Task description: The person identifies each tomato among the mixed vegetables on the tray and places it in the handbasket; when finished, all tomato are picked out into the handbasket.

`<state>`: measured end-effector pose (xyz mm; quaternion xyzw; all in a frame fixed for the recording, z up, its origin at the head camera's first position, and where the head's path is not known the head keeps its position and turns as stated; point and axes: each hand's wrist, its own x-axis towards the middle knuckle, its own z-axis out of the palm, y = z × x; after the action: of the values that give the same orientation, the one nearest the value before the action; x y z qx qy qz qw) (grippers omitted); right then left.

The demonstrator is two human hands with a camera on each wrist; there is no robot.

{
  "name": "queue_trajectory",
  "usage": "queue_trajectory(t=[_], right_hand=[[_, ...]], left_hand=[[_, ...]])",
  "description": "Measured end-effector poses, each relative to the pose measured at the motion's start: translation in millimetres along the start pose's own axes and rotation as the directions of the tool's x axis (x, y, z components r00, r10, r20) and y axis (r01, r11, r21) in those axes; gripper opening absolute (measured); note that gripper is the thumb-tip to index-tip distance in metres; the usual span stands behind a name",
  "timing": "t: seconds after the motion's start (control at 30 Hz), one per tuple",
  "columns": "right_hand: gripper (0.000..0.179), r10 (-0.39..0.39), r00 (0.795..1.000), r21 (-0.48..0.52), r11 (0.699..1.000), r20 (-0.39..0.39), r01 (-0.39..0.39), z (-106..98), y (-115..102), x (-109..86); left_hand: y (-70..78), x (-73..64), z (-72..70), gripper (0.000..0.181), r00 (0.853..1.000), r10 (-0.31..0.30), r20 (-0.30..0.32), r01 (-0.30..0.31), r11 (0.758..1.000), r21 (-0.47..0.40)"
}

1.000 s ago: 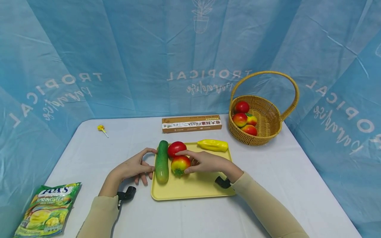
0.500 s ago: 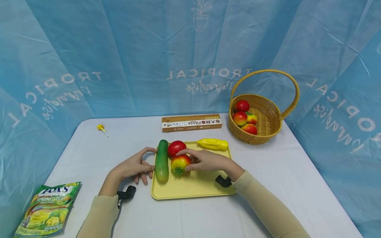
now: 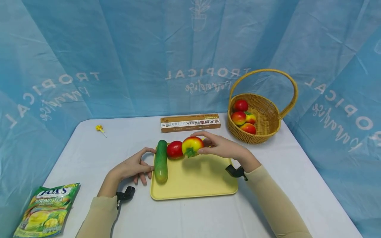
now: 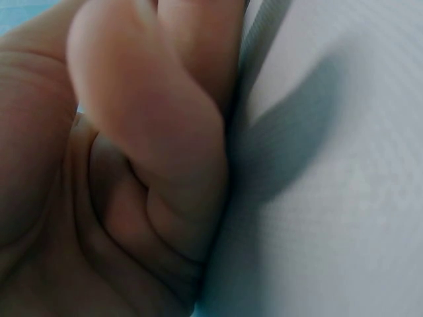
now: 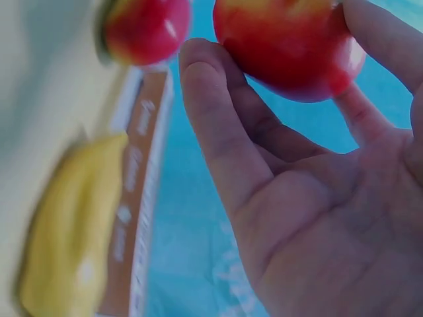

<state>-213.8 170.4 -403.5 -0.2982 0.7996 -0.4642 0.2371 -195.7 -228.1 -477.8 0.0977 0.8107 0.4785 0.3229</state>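
My right hand (image 3: 223, 146) holds a red-and-yellow fruit with a green leafy top (image 3: 191, 144) between thumb and fingers, raised above the yellow tray (image 3: 193, 185). In the right wrist view the same fruit's glossy red side (image 5: 291, 49) shows at the fingertips. A red fruit (image 3: 175, 149) lies on the tray beside a green cucumber (image 3: 161, 162). My left hand (image 3: 131, 168) rests at the tray's left edge, thumb and index fingertips right at the rim by the cucumber. Its other fingers (image 4: 178, 139) lie on the white cloth.
Mostly hidden behind my right hand in the head view, a long yellow pepper (image 5: 73, 228) lies at the tray's far side. Behind stands a pasta box (image 3: 190, 123); at right, a wicker basket (image 3: 269, 127) of several fruits. A lollipop (image 3: 100, 129) and candy bag (image 3: 47, 210) lie left.
My right hand has lifted the red-and-yellow fruit off the tray and moved it up and to the right, now beside the red fruit in view. The left hand stays in place.
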Motion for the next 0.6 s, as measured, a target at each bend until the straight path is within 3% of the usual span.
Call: queue_trajectory(t=[0.2,0.6], right_hand=[[0.062,0.035,0.992,0.082,0.996,-0.12,-0.025,-33.2,1.1,-20.7],[0.061,0.101,0.937,0.146,0.988,-0.334,-0.054,-86.7,16.6,-61.5]], left_hand=[[-0.4,0.7,0.6,0.072,1.0,-0.008,-0.003,0.008,1.0,0.001],[0.2,0.6,0.7,0.073,1.0,-0.025,-0.013,0.025,1.0,-0.003]])
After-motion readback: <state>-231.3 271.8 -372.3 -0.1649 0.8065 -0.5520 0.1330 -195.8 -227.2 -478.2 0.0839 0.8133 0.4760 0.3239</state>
